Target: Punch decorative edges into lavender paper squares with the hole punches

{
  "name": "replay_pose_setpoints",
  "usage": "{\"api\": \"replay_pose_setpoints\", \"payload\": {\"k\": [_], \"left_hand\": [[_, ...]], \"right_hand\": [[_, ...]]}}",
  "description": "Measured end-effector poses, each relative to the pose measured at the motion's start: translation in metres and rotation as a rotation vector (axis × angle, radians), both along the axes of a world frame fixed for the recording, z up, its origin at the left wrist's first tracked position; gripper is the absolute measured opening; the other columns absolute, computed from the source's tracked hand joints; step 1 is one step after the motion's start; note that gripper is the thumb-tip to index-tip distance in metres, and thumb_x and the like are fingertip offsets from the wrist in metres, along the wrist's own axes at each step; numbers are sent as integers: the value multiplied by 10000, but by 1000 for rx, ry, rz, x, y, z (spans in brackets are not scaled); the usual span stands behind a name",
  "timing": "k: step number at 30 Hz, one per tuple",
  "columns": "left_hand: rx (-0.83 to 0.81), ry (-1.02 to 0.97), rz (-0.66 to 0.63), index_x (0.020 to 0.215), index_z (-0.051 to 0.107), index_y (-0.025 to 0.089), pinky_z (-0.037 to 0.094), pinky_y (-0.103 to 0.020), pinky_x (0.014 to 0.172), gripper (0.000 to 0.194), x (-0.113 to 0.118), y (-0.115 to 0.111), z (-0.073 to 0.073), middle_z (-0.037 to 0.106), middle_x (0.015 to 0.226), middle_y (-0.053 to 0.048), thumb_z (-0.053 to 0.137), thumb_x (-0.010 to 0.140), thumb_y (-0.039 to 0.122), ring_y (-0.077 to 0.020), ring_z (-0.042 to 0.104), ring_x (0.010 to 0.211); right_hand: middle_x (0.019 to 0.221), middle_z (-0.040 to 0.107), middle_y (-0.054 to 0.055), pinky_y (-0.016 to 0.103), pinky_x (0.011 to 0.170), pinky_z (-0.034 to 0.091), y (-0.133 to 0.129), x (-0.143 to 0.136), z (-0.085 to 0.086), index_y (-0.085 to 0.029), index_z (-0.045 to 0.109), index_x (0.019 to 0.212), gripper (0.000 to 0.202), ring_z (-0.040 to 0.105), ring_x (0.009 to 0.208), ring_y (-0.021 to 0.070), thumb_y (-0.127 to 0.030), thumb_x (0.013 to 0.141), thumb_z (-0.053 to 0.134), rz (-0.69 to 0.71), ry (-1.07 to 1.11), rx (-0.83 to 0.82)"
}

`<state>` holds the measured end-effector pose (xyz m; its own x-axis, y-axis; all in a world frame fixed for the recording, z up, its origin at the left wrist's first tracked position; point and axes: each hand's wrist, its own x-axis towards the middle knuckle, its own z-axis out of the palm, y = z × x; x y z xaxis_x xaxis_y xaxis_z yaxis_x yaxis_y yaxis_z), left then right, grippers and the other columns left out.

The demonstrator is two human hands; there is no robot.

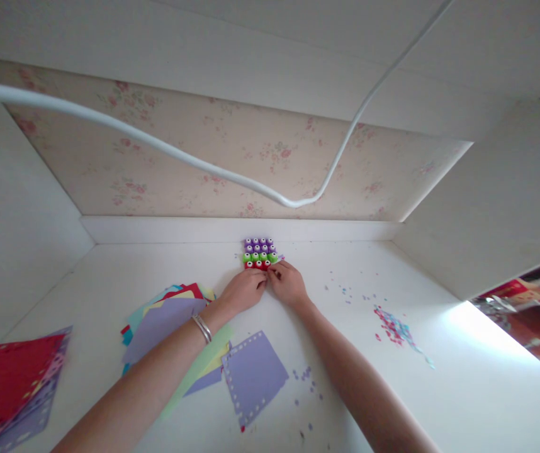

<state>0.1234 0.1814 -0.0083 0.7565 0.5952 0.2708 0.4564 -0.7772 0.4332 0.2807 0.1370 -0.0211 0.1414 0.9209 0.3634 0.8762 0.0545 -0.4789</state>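
Observation:
Small craft punches stand in tight rows at the back of the white table: purple punches (pixel 259 245) behind, green punches (pixel 259 257) in the middle and red punches (pixel 255 265) in front. My left hand (pixel 245 290), fingers bent and closed, is just in front of the red row. At the right end of that row, my right hand (pixel 287 281) has its thumb and fingers pinched together, touching or nearly touching the last punch. What either hand holds is hidden by the fingers. A lilac paper sheet (pixel 255 374) with holes punched along its edges lies in front of my hands.
Coloured paper sheets (pixel 166 324) are piled under my left forearm. Punched red and patterned sheets (pixel 10 380) lie far left. Pink and blue paper dots (pixel 395 327) are scattered right, lilac dots (pixel 305 376) nearer. A white cable (pixel 232 175) hangs across above.

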Motion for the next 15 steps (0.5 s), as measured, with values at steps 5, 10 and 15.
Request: {"api": "replay_pose_setpoints", "payload": {"k": [5,10,15], "left_hand": [[76,42,157,900,707,208,477,-307,870,270,-13,-4,5,720,948,-51,439,930,208,-197,645,913],[134,97,333,862,705,173,465,-341,872,310,-30,3,6,704,919,-94,403,933,188,-223,632,907],[172,140,316,838,713,180,440,-337,920,317,-23,6,2,710,930,-80,420,946,235,-214,623,919]], "right_hand": [[984,672,55,253,821,440,0,5,-3,-206,701,923,240,616,903,168,-195,916,462,-159,16,19],[1042,658,98,285,834,443,7,11,-9,-172,700,1005,292,620,937,199,-170,917,421,-282,32,-24],[1065,650,81,281,863,438,9,12,-13,-209,695,1100,308,624,957,203,-195,907,456,-258,26,-58]]}}
